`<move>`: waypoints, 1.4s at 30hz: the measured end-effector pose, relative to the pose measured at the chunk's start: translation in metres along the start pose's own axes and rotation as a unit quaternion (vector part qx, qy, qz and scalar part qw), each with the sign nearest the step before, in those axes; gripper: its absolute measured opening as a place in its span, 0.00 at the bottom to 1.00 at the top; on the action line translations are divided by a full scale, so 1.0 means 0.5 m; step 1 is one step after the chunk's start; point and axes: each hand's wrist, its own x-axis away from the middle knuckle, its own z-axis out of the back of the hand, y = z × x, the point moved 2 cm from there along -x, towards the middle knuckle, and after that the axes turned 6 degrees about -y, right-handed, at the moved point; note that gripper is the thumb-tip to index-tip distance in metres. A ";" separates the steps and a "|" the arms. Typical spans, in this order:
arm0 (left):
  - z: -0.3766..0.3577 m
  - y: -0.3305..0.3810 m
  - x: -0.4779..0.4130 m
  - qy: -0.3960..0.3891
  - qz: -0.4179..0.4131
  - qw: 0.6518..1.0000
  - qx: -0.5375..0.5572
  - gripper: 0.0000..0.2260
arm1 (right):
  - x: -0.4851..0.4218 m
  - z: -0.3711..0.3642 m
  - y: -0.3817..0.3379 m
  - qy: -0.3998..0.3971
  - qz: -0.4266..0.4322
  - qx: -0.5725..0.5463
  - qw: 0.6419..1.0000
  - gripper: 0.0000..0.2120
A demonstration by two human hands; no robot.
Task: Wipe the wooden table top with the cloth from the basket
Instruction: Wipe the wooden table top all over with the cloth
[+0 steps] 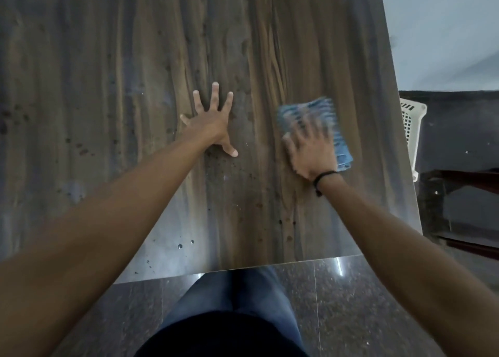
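- Cloth: blue, folded, centre-right of frame, flat on the wooden table top near its right edge.
- Right hand: blurred, lies flat on the cloth with fingers spread, pressing rather than clutching.
- Judgement: keep palm pressure even and overlap strokes along the grain. Work towards the dark specks at lower centre and far left.
- Left hand: splayed on bare wood at centre, holding nothing. Likely a brace.
- Count: one cloth, two hands, one table, one white basket at right of frame.
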 end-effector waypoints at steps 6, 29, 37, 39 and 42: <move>-0.032 -0.012 0.015 0.014 -0.021 0.999 0.026 0.69 | 0.067 -0.010 0.050 -0.028 0.147 0.049 0.987 0.25; -0.140 0.004 0.071 0.032 -0.098 0.994 -0.039 0.65 | 0.320 -0.088 0.023 -0.040 0.155 0.041 0.986 0.25; -0.209 0.009 0.110 0.175 -0.158 0.970 0.067 0.35 | 0.403 -0.118 0.015 -0.028 0.047 0.003 0.999 0.26; -0.226 0.007 0.131 0.291 -0.165 0.927 0.170 0.23 | 0.407 -0.104 0.060 -0.031 0.102 0.019 0.994 0.25; -0.250 0.012 0.164 0.368 -0.138 0.890 0.230 0.16 | 0.409 -0.110 0.061 0.001 -0.115 -0.074 0.991 0.26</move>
